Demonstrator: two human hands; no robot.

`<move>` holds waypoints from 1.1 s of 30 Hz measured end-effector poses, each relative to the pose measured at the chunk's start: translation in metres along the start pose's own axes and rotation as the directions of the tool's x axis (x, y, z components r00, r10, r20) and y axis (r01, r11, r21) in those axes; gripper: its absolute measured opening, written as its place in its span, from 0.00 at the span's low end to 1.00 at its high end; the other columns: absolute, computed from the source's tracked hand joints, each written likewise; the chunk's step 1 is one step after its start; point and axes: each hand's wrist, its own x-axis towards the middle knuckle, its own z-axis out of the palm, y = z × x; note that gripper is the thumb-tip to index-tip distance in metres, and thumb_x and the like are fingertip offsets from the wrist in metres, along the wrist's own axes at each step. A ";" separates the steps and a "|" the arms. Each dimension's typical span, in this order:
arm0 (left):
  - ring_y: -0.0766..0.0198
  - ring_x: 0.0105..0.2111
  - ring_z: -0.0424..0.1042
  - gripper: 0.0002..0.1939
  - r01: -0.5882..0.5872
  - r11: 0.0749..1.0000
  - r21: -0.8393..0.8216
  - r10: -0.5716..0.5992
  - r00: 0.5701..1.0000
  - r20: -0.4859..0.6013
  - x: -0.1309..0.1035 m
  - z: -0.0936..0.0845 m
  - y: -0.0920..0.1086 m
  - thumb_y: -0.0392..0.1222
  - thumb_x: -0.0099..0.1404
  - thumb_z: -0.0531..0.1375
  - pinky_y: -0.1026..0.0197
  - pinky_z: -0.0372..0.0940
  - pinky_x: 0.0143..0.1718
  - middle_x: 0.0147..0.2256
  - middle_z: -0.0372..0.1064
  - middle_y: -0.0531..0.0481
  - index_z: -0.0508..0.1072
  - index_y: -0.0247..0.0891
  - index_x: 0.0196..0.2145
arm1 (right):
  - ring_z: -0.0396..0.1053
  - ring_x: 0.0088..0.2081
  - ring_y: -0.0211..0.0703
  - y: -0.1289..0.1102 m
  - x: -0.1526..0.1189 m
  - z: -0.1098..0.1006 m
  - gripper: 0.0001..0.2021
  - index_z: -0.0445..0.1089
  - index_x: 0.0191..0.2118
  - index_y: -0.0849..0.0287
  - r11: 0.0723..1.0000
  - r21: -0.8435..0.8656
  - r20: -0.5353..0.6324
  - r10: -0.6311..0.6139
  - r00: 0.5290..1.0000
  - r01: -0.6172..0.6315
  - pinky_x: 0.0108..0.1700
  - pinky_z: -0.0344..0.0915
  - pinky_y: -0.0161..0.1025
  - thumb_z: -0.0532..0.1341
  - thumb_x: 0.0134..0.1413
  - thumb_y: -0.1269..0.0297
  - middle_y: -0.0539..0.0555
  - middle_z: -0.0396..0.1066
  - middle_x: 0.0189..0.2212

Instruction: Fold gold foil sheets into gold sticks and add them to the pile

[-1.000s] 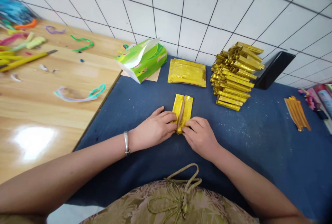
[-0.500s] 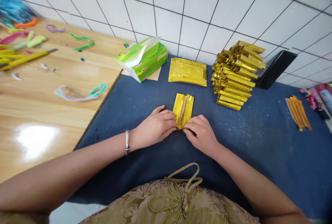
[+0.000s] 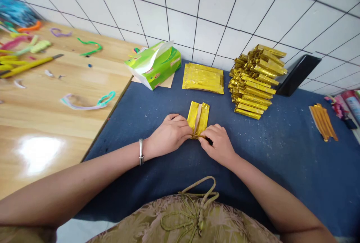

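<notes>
A sheet of gold foil paper lies on the dark blue cloth in front of me, its long sides folded inward so a pale strip shows down the middle. My left hand pinches its near left corner, fingers closed. At the near right corner, the thumb and fingers of my right hand are closed on the same edge. That near edge is bent up in a narrow fold between the two hands. Beyond it lies a flat stack of gold foil paper. To the right stands a pile of folded gold paper strips.
A green tissue pack sits at the back left. A black phone leans on the tiled wall. Orange-gold folded strips lie at the far right. Pipe cleaners and a yellow pen-like tool are on the wooden table.
The near edge of the gold foil paper is folded up a little further, and the sheet looks slightly shorter. Both hands stay closed on its corners, with only small shifts.
</notes>
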 end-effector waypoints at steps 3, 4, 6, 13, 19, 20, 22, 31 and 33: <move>0.62 0.40 0.65 0.07 0.008 0.999 -0.031 -0.008 1.000 -0.004 0.001 0.000 -0.003 0.39 0.66 0.53 0.53 0.52 0.51 0.34 0.70 0.51 0.72 0.39 0.36 | 0.61 0.35 0.41 -0.001 0.000 0.000 0.05 0.68 0.30 0.57 1.000 -0.024 0.005 0.020 1.000 -0.020 0.39 0.53 0.39 0.57 0.56 0.66 0.51 0.69 0.29; 0.62 0.40 0.65 0.07 0.013 0.999 -0.040 -0.013 1.000 -0.002 0.001 0.000 -0.003 0.39 0.66 0.54 0.53 0.52 0.50 0.34 0.70 0.51 0.72 0.39 0.36 | 0.61 0.35 0.41 -0.002 0.000 0.000 0.06 0.68 0.30 0.58 0.999 -0.031 0.004 0.027 1.000 -0.027 0.39 0.53 0.39 0.57 0.55 0.66 0.51 0.69 0.29; 0.62 0.40 0.65 0.06 0.024 0.998 -0.057 -0.025 1.000 -0.002 0.002 0.000 -0.004 0.39 0.65 0.55 0.54 0.53 0.50 0.34 0.70 0.51 0.71 0.39 0.36 | 0.61 0.35 0.41 -0.003 0.001 0.001 0.05 0.67 0.29 0.58 0.998 -0.041 -0.005 0.044 0.999 -0.045 0.38 0.52 0.38 0.57 0.55 0.66 0.51 0.68 0.28; 0.62 0.39 0.65 0.05 0.068 0.996 -0.060 -0.069 0.997 -0.016 0.003 0.004 -0.006 0.40 0.63 0.57 0.54 0.56 0.48 0.34 0.68 0.50 0.69 0.37 0.37 | 0.60 0.32 0.40 -0.002 0.003 0.000 0.03 0.64 0.32 0.56 0.991 -0.005 -0.018 0.131 0.991 -0.131 0.36 0.51 0.37 0.59 0.49 0.69 0.47 0.65 0.24; 0.61 0.38 0.65 0.04 0.055 0.998 -0.036 -0.056 0.998 -0.023 0.003 0.004 -0.003 0.39 0.63 0.56 0.52 0.56 0.49 0.32 0.67 0.51 0.67 0.37 0.35 | 0.61 0.32 0.41 0.001 0.002 0.001 0.07 0.64 0.36 0.56 0.989 0.033 -0.018 0.147 0.989 -0.146 0.38 0.52 0.37 0.60 0.49 0.70 0.46 0.66 0.24; 0.61 0.38 0.65 0.04 0.057 0.998 -0.031 -0.058 0.998 -0.023 0.002 0.004 -0.003 0.39 0.63 0.55 0.51 0.56 0.50 0.32 0.67 0.51 0.67 0.37 0.35 | 0.62 0.32 0.41 0.002 0.002 0.001 0.07 0.64 0.36 0.56 0.989 0.036 -0.016 0.145 0.989 -0.144 0.38 0.53 0.37 0.60 0.49 0.70 0.46 0.66 0.24; 0.61 0.39 0.64 0.03 0.064 0.998 -0.025 -0.065 0.997 -0.030 0.001 0.004 -0.001 0.38 0.63 0.54 0.51 0.55 0.51 0.32 0.66 0.50 0.66 0.37 0.35 | 0.62 0.32 0.41 0.002 0.003 0.001 0.07 0.64 0.36 0.55 0.989 0.042 -0.014 0.142 0.990 -0.142 0.38 0.53 0.38 0.60 0.49 0.70 0.46 0.66 0.24; 0.60 0.41 0.64 0.07 0.135 0.990 0.045 -0.133 0.990 -0.045 -0.005 0.002 0.008 0.35 0.64 0.51 0.46 0.49 0.55 0.33 0.67 0.49 0.68 0.37 0.36 | 0.62 0.32 0.41 0.002 0.004 -0.002 0.06 0.65 0.36 0.55 0.989 0.038 0.014 0.142 0.990 -0.142 0.38 0.53 0.37 0.60 0.50 0.68 0.46 0.67 0.24; 0.58 0.41 0.64 0.07 0.145 0.987 0.074 -0.141 0.989 -0.049 -0.005 0.002 0.010 0.36 0.64 0.51 0.46 0.51 0.54 0.32 0.67 0.48 0.69 0.37 0.35 | 0.62 0.32 0.41 0.003 0.004 -0.002 0.06 0.64 0.36 0.55 0.990 0.040 0.014 0.138 0.990 -0.139 0.38 0.53 0.37 0.60 0.50 0.68 0.46 0.67 0.23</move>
